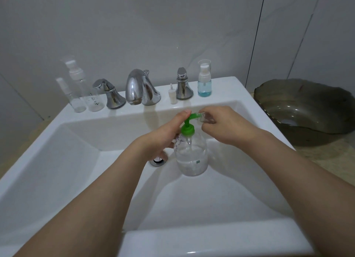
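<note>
- Left grip: wrapped round the clear pump bottle, thumb on the green pump head; the bottle is held upright over the sink, just beside the drain.
- Right grip: pinching a small clear bottle, its mouth at the pump's nozzle tip.
- Pump bottle contents: clear liquid, partly full.
- Back ledge: chrome faucet; empty clear bottles at left; blue-liquid spray bottle at right.
- Desk right of the sink: dark glass bowl.
</note>
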A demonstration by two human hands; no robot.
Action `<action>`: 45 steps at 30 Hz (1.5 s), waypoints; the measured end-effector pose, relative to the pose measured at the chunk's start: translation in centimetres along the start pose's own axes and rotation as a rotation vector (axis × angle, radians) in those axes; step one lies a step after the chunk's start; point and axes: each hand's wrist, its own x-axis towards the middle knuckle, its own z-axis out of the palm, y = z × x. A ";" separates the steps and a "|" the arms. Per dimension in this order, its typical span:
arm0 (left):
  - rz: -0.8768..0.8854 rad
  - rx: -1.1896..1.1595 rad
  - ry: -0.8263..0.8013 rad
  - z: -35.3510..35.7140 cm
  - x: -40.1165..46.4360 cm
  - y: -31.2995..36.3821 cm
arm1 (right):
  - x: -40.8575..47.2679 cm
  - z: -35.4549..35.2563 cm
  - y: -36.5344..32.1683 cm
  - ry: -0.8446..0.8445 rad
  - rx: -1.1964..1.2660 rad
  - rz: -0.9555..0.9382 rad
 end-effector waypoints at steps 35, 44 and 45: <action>0.005 0.186 0.251 1.7 0.2 1.4 | 0.0 0.1 -0.2 -0.016 -0.036 0.021; -0.014 0.262 0.299 0.9 0.4 2.3 | 0.1 0.0 -0.2 0.079 0.019 -0.009; 0.002 0.257 0.317 0.8 0.3 2.5 | 0.1 0.0 -0.1 0.079 0.013 -0.014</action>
